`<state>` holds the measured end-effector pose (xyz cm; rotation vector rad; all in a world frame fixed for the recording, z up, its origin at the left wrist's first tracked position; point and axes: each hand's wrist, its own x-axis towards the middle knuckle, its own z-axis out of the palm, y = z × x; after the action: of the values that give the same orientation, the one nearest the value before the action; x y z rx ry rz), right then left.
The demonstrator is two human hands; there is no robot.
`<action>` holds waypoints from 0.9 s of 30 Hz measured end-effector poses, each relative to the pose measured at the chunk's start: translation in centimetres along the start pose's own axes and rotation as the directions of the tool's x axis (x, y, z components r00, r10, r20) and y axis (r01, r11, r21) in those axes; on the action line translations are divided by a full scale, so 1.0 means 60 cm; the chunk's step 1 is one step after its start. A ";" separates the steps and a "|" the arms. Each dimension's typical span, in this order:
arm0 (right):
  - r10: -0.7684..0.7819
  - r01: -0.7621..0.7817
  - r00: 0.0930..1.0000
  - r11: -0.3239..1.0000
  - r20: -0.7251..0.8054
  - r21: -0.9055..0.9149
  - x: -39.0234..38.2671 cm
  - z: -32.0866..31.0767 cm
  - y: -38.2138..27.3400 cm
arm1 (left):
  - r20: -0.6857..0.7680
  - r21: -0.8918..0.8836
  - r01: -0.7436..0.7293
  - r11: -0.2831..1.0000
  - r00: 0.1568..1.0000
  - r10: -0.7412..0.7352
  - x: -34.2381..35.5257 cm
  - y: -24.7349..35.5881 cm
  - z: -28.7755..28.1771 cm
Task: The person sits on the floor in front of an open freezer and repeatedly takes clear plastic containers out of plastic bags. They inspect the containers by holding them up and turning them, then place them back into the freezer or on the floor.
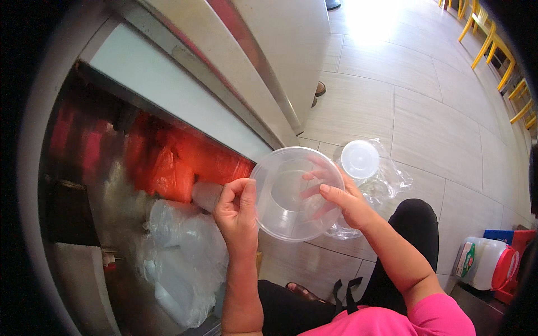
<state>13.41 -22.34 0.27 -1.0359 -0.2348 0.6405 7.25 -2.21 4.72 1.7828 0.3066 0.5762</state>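
In front of me I hold a round, clear plastic tub (288,224) with its open top toward me. My left hand (235,210) is closed at the tub's left rim, thumb and fingers pinched together. Around the right side goes my right hand (350,201); its fingers show through the clear wall. Beyond it on the floor, white round plastic containers (360,159) sit in a crumpled clear plastic bag (389,179). To the left, inside the low cabinet, lies a clear bag of white containers (182,263). A stack of translucent containers (206,196) shows behind my left hand.
Red plastic bags (179,162) fill the back of the metal cabinet, under its pale upper edge (174,95). A whitish jug with a red lid (482,262) stands at the right. Yellow chairs (499,59) line the far right of the tiled floor (431,134).
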 end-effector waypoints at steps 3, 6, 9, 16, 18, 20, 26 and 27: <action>0.006 -0.006 1.000 1.000 -0.002 -0.024 -0.002 -0.001 -0.004 | 0.183 -0.281 0.270 0.921 0.957 -0.224 0.004 0.012 -0.017; 0.028 -0.028 1.000 1.000 -0.001 -0.001 -0.002 0.000 -0.007 | 0.258 -0.386 0.372 0.844 0.922 -0.288 0.006 0.023 -0.018; 0.042 -0.042 0.999 0.998 0.006 0.040 -0.001 0.001 -0.005 | 0.190 -0.458 0.378 0.804 0.926 -0.327 0.001 0.025 -0.009; 0.022 -0.025 0.999 0.997 0.041 0.073 -0.003 0.000 0.001 | 0.226 -0.491 0.367 0.790 0.930 -0.291 0.003 0.013 -0.021; 0.030 -0.033 0.999 0.997 0.043 0.064 -0.003 -0.001 0.001 | 0.223 -0.479 0.356 0.803 0.933 -0.281 0.002 0.012 -0.020; 0.035 -0.037 0.998 0.997 0.046 0.065 -0.003 -0.001 0.001 | 0.212 -0.464 0.368 0.806 0.929 -0.302 0.003 0.013 -0.019; 0.055 -0.059 0.998 0.993 0.040 0.105 -0.004 0.000 0.000 | 0.202 -0.460 0.340 0.820 0.940 -0.276 0.005 0.013 -0.014; 0.070 -0.073 0.997 0.989 0.029 0.129 -0.004 0.001 0.001 | 0.168 -0.443 0.368 0.818 0.930 -0.327 0.003 0.011 -0.011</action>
<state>13.19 -22.46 0.29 -0.9152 -0.1756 0.7245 6.99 -1.78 5.53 1.2348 0.3885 0.2761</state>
